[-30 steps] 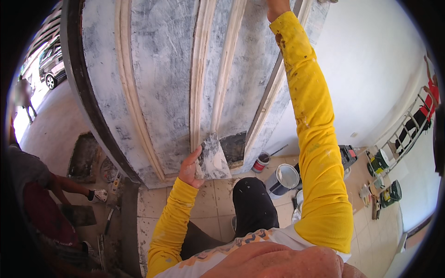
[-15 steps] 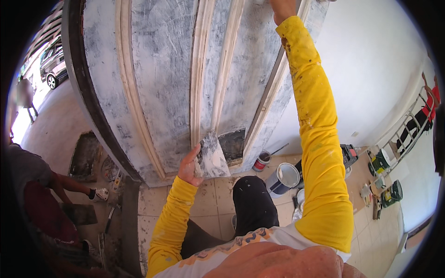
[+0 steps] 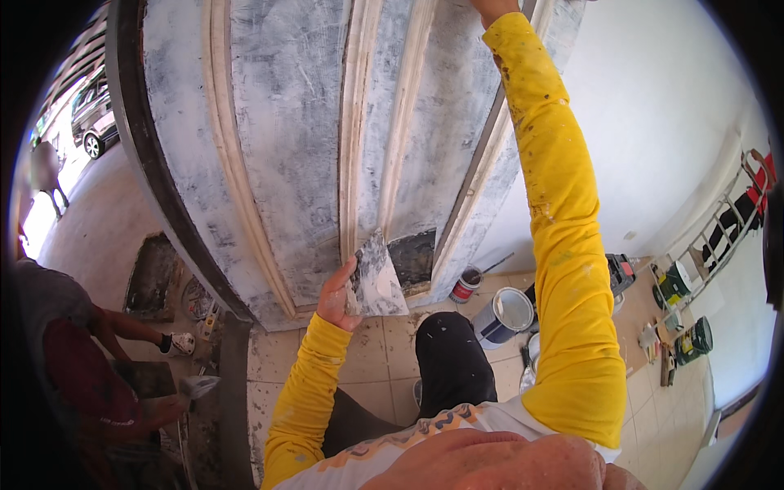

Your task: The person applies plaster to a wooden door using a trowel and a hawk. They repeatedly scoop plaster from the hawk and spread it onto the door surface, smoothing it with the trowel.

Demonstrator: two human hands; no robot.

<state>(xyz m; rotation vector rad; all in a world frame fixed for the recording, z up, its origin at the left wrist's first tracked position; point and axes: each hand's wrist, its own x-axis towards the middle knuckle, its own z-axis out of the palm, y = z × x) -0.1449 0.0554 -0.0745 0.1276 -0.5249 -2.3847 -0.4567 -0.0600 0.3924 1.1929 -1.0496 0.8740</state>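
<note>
My left hand (image 3: pixel 336 298) grips a flat, putty-smeared scraper plate (image 3: pixel 377 282) low against the panelled surface (image 3: pixel 286 114), which has pale vertical mouldings and patchy white-and-grey coating. A dark recessed patch (image 3: pixel 412 257) is just right of the plate. My right arm, in a paint-spotted yellow sleeve, reaches up along the panel; my right hand (image 3: pixel 494 10) is cut by the top edge, so its fingers and anything in them are hidden. My dark-trousered knee is below the plate, beside a bucket of white compound (image 3: pixel 502 314) and a red-labelled can (image 3: pixel 464 286).
A co-worker (image 3: pixel 61 327) bends at lower left with a trowel (image 3: pixel 198 384). Another person (image 3: pixel 45 175) stands outside near a car (image 3: pixel 94 118). A person in red (image 3: pixel 755 175) is on a ladder (image 3: pixel 723 229) at right, near buckets (image 3: pixel 692 339) and tools.
My right hand has shifted slightly up since half a second ago. The co-worker at lower left has brought a hand with a trowel into view. My left hand is nearly unchanged.
</note>
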